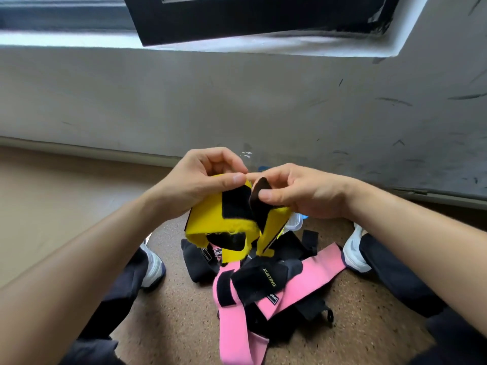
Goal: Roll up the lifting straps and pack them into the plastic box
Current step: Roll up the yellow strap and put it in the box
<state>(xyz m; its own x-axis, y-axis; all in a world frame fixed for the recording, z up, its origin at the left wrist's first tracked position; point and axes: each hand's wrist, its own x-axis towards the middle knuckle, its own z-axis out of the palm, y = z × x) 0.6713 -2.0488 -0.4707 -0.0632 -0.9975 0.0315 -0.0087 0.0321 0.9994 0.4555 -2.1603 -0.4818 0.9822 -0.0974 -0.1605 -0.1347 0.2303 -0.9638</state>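
Rolling looks in hand: left grip (203, 180) clamps the yellow fabric lifting strap (208, 214), held above the pink and black straps (311, 271) heaped on the floor (171, 325); right grip (297, 193) pinches its black fastening tab (259, 189). Next, press that tab down to secure the roll.

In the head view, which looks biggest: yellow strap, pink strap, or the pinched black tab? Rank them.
1-2. pink strap and yellow strap look alike; yellow is nearer the camera, so unranked.
3. black tab.
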